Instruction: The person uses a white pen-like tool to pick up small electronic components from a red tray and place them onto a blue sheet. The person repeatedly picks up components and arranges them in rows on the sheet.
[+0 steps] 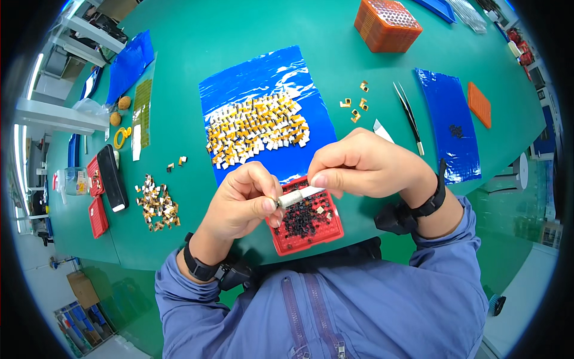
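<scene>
Above a red tray [306, 245] of small black parts [296, 222], my two hands meet at a short white stick-shaped tool [294, 198]. The fingers of my left hand [244, 194] are pinched at its left end, around a tiny part too small to name. My right hand [371, 164] is closed on the tool's right end, thumb and forefinger pressed together. A few pale pieces lie among the black parts. Just beyond my hands, many small gold-and-white flex pieces [257, 128] cover a blue sheet [269, 64].
Right of my right hand lie tweezers [409, 116], a blue sheet [448, 119] with black bits and an orange tray [479, 105]. Several gold pieces [355, 113] and stacked orange trays [387, 29] are farther off. At left are a loose pile [158, 206], a black case [111, 178] and yellow scissors [121, 137].
</scene>
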### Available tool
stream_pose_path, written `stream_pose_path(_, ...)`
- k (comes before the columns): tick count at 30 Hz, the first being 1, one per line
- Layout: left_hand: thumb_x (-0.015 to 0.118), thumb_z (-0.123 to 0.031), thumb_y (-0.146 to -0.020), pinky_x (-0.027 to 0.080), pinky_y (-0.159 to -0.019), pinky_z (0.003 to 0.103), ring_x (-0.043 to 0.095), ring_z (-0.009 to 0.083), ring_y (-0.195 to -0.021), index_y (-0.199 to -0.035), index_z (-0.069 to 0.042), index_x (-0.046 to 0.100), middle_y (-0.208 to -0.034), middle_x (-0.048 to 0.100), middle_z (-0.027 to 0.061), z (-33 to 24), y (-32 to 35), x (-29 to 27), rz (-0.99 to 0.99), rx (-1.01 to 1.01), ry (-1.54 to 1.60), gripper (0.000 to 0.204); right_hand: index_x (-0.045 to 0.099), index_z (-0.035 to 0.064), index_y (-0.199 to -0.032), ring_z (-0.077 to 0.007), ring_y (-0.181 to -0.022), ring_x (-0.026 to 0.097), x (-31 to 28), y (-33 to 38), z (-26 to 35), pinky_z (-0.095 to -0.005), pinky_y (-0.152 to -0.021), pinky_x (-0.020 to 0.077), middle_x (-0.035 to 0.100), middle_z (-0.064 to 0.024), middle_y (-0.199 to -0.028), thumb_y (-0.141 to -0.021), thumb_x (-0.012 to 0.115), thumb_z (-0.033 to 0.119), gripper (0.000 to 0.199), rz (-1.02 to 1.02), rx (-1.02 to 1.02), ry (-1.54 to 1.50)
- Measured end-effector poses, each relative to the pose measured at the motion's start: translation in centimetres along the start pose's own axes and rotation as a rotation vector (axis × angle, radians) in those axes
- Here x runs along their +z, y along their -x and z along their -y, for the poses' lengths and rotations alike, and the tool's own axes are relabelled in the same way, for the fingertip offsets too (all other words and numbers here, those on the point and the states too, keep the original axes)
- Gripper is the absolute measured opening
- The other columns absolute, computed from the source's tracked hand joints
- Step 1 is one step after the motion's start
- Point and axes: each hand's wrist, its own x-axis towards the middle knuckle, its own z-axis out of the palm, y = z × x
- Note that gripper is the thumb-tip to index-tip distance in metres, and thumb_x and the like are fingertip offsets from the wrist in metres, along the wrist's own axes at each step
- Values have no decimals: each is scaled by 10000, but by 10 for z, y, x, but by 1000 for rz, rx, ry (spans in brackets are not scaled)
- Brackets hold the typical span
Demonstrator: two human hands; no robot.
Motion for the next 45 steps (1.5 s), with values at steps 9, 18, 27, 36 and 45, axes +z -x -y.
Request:
stream_pose_path(9,613,-2,-840,540,-582,249,624,160,-656,-855,-21,500,-760,589,116,0,1,0,8,-18,-3,116,604,18,-847,-96,-544,513,-3,-1,-4,-242,-498,385,572,-26,-627,-846,653,141,133,18,-57,53)
stream_pose_path(18,615,14,-834,537,-578,251,627,154,-671,-864,-12,512,-764,598,114,1,1,1,4,-68,-46,111,629,16,-801,-58,-553,520,-5,1,-8,-220,-484,385,584,-12,-629,-798,708,126,136,54,8,13)
stream_pose_path(27,661,39,-791,521,-649,258,630,153,-734,-831,-6,576,-804,637,111,-4,2,7,-4,-164,-338,104,611,13,-798,-21,-567,478,-24,-2,-11,-184,-507,362,555,32,-620,-794,720,133,162,-71,109,14)
stream_pose_path(36,664,92,-759,520,-728,257,619,128,-833,-858,3,594,-911,637,93,-4,2,13,-20,-198,-523,151,623,15,-795,-37,-573,472,-24,-7,-32,-204,-503,356,547,21,-615,-807,703,212,213,-173,98,3)
stream_pose_path(45,631,84,-796,505,-706,243,610,120,-819,-875,13,590,-894,637,100,-10,0,11,-82,-136,-651,114,604,5,-853,-13,-626,470,-25,-8,-33,-173,-538,367,551,42,-689,-839,678,163,174,-223,82,-64)
